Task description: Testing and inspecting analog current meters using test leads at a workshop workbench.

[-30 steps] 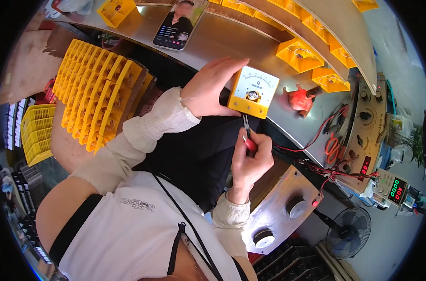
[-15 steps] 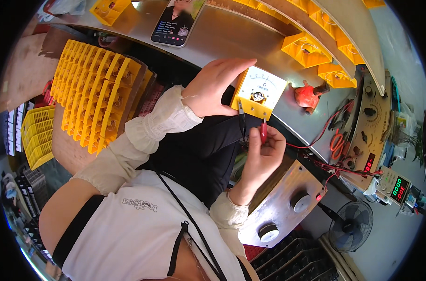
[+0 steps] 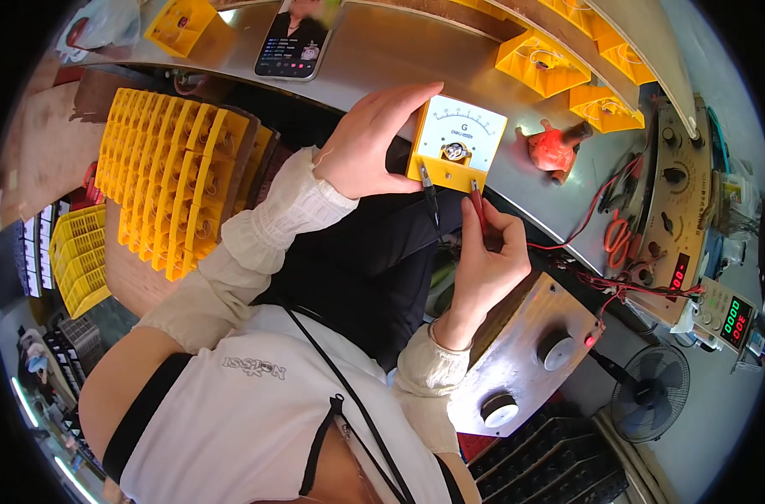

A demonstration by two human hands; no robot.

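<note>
My left hand (image 3: pixel 364 144) grips a yellow-cased galvanometer (image 3: pixel 475 126) by its left side, thumb at the lower edge and fingers at the top. Its white dial, with a curved scale, faces up. A black crocodile clip (image 3: pixel 431 200) sits at the meter's left front terminal, with its lead hanging down. Between thumb and fingers of my right hand (image 3: pixel 496 262) is a red crocodile clip (image 3: pixel 478 204), its metal tip at the right front terminal. Whether its jaws are closed on that terminal is too small to tell.
Yellow meter cases stand stacked at left (image 3: pixel 168 172). On the metal bench lie a phone (image 3: pixel 291 42), a red round object with a dark stub (image 3: pixel 554 149) and red-handled scissors (image 3: pixel 617 242). A dial box (image 3: pixel 525 357), power supply (image 3: pixel 722 319) and fan (image 3: pixel 649 393) stand at right.
The galvanometer and my left hand appear slightly higher and further left in view. My right hand, with the red clip, has come up and tilted, and its fingers sit closer to the meter.
</note>
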